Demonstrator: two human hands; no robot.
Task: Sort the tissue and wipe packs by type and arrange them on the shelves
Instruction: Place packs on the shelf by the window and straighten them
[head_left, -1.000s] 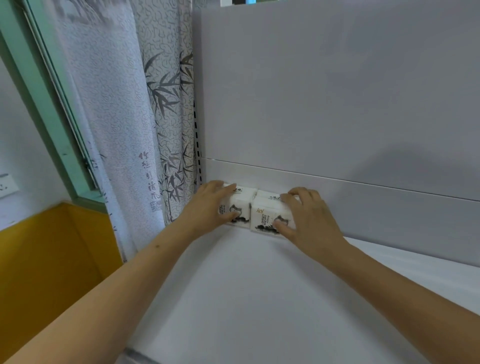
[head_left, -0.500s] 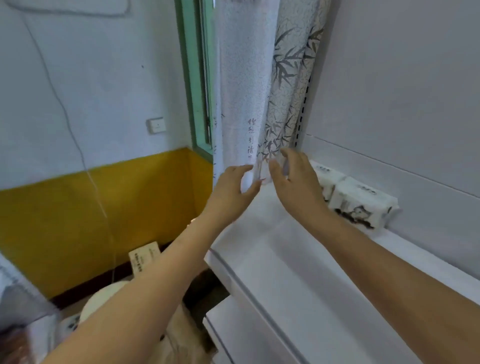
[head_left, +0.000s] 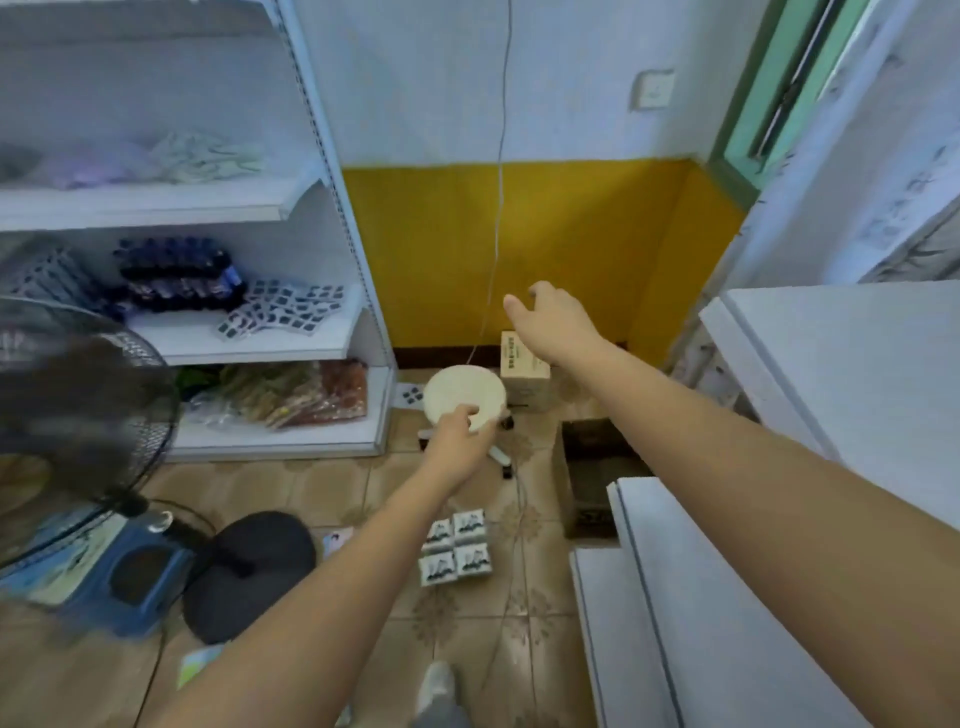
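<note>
both hands hold nothing: the left hand (head_left: 457, 441) hangs loosely curled in the air over the round stool (head_left: 465, 397), and the right hand (head_left: 553, 322) is spread open, fingers relaxed, out in front of the yellow wall. the task's things in reach are 4 tissue packs (head_left: 457, 548) lying in a 2 by 2 block on the tiled floor, below and just nearer than the left hand, well apart from the white shelf (head_left: 841, 374) at the right. the step in hand looks like going down for the next packs. to do it well, bend low enough to get fingers round the ends of 2 adjoining packs at once, 1 hand on each outer end, and press them together so they lift as a pair. watch the cable (head_left: 498, 171) hanging by the stool and the cardboard box (head_left: 587, 478) beside the shelf when turning back.
</note>
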